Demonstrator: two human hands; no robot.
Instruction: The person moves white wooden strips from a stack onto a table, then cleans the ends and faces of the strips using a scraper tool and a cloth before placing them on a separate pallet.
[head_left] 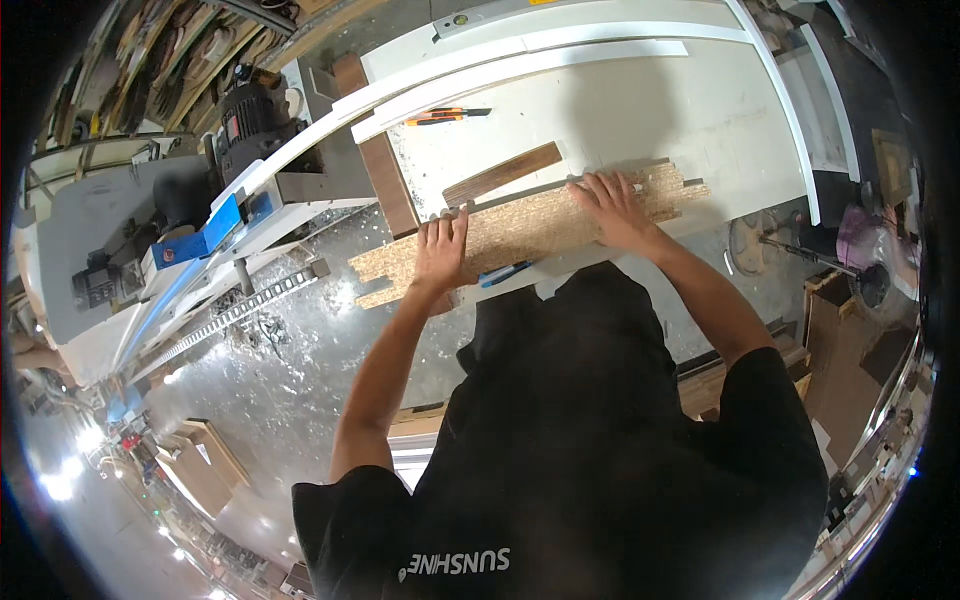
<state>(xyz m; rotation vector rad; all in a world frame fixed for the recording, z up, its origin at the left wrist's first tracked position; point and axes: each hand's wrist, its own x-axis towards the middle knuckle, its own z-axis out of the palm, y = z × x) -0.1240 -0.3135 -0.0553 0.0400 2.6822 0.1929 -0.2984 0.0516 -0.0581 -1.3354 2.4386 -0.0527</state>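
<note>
A long chipboard strip (520, 228) with stepped, notched ends lies at a slant across the near edge of the white worktable (740, 120). My left hand (443, 252) grips it toward its left end, fingers laid over the top and the thumb hidden. Nearer the right end, my right hand (614, 210) holds the same strip, with its fingertips at the far edge. Just beyond the strip rests a short dark brown wood piece (503, 174). A blue pen-like tool (505, 274) sits at the table's near edge, between my hands.
An orange and black utility knife (447, 116) lies farther back, near long white trim strips (560, 42). A brown board (388, 185) crosses the table's left end. To the left stands a machine with a dark motor (250, 120); a wheeled stand (765, 240) is at right.
</note>
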